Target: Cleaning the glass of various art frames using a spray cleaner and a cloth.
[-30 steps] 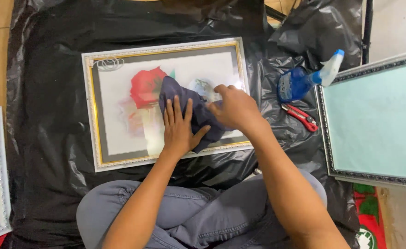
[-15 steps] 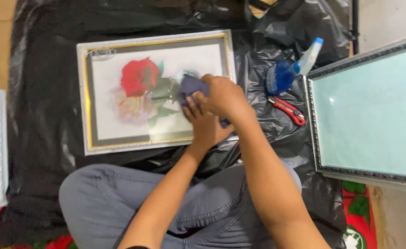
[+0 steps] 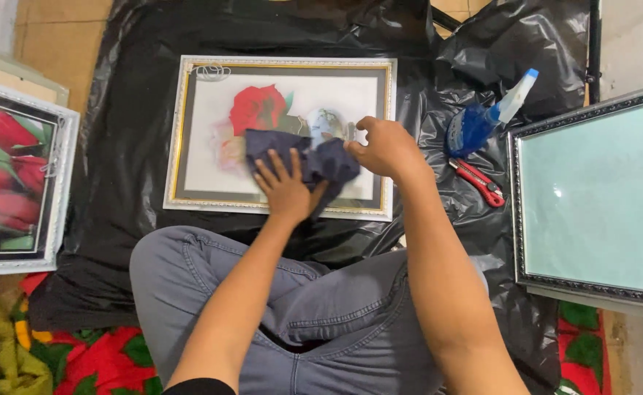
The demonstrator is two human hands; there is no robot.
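A framed picture (image 3: 204, 124) with a white and gold frame lies flat on black plastic sheeting; it shows a red rose. A dark blue cloth (image 3: 321, 155) is spread on its glass. My left hand (image 3: 286, 189) presses flat on the cloth with fingers spread. My right hand (image 3: 383, 148) grips the cloth's right edge near the frame's right side. My legs in grey jeans sit crossed just below the frame.
A blue spray bottle (image 3: 482, 121) and a red utility knife (image 3: 478, 181) lie to the right on the black plastic sheeting (image 3: 124, 168). A dark-framed pane (image 3: 592, 197) rests at far right. A white-framed flower picture (image 3: 14, 175) lies at left. A floral blanket (image 3: 80, 358) is underneath.
Both hands and the cloth slid left across the glass from the frame's right part toward its middle. My left hand now lies flat with spread fingers.
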